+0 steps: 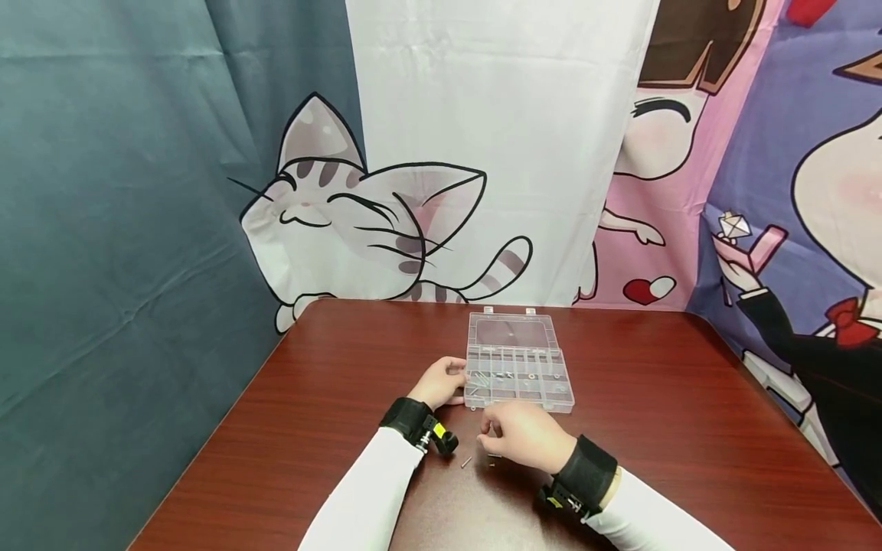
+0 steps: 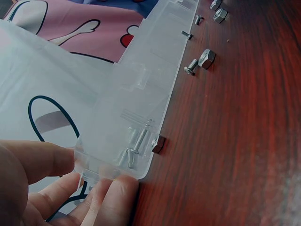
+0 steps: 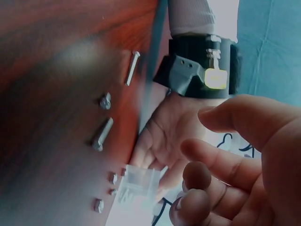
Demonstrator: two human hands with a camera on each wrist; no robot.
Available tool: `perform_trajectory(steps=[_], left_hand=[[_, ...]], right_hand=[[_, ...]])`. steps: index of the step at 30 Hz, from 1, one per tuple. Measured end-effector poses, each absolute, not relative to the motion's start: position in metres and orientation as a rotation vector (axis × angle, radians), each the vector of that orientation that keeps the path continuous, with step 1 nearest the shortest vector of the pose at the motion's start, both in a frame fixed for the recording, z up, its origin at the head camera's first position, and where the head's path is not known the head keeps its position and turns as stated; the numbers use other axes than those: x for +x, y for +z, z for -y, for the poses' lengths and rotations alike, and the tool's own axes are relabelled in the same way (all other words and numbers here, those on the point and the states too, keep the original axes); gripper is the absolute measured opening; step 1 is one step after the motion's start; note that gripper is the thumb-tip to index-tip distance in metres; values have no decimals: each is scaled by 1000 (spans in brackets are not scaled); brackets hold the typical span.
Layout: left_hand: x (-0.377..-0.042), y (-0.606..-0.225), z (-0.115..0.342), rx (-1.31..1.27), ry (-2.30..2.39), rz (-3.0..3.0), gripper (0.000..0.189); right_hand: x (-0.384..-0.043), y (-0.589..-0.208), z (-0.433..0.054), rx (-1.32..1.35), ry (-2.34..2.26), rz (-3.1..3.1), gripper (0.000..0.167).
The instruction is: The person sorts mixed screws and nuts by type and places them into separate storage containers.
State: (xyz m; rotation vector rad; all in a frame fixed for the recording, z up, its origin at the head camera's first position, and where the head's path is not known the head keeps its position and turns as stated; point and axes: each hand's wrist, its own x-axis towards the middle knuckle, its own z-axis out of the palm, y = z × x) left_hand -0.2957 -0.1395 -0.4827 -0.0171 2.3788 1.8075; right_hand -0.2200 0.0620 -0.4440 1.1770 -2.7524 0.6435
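**Right hand (image 1: 525,436) near loose screws (image 3: 102,135), left hand (image 1: 439,383) at the compartment box (image 1: 560,403)**

With the right, hovering above the tabletop (image 1: 331,383) — fingers loosely bent, thumb apart, nothing visibly held. With the left, gripping the clear plastic box by its left end, thumb and fingers about the corner; lid (image 1: 511,332) folded back. In the end compartment, long screws (image 2: 136,146). Along the outer wall, hex nuts (image 2: 207,59) and short screws (image 2: 190,68), one nut close against the plastic.

Could tip or skid if tugged by that one-ended grip, probably mixing small parts between compartments. Might knock nuts away, given such close spacing. Might also send a screw rolling with a brush of the sleeve (image 1: 654,509) — or drop one from a loose pinch.
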Motion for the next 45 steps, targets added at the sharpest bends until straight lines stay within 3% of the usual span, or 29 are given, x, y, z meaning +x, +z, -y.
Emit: perform_trajectory(steps=[25, 45], left_hand=[[-297, -482, 138, -33, 1818, -2352, 39], [-292, -480, 140, -20, 1827, -2344, 38]], right_hand=[[-225, -451, -69, 1249, 464, 2893, 14], [-227, -456, -69, 1302, 371, 2857, 28]])
